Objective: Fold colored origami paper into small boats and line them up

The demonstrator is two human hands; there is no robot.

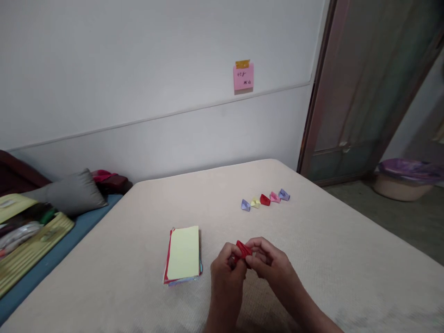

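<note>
Both my hands meet over the near middle of the beige table (pixel 312 240), pinching a small folded piece of red paper (pixel 243 250). My left hand (pixel 226 272) grips its left side with closed fingers. My right hand (pixel 268 262) pinches its right side. To the left lies a stack of coloured paper sheets (pixel 183 254) with a pale yellow sheet on top. Farther back on the table stands a row of several small folded paper pieces (pixel 265 200) in purple, yellow, red and pink.
A pink note (pixel 243 76) is taped to the white wall. At the left are a grey cushion (pixel 74 192) and a yellow box with clutter (pixel 31 245) on a blue surface. A door (pixel 364 88) and a basin (pixel 405 178) are at the right.
</note>
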